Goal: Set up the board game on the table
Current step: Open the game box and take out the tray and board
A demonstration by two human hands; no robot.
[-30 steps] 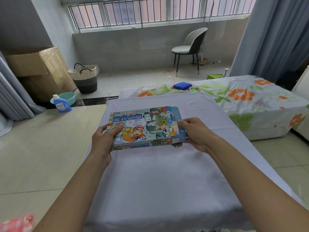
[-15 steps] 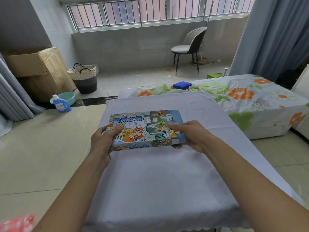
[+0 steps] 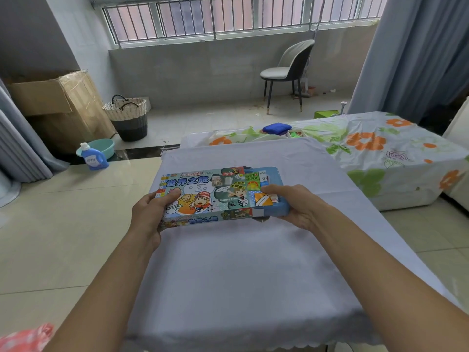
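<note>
Holding the board game box (image 3: 203,196) above the table (image 3: 241,275) | left hand (image 3: 149,214) grips sleeve, right hand (image 3: 297,207) grips blue tray (image 3: 276,199) | tray may slip out, cards spill on table

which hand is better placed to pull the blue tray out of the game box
Probably the right hand. It already grips the blue tray where it sticks out of the game box's right end, while the left hand holds the sleeve's opposite end over the table.
</note>
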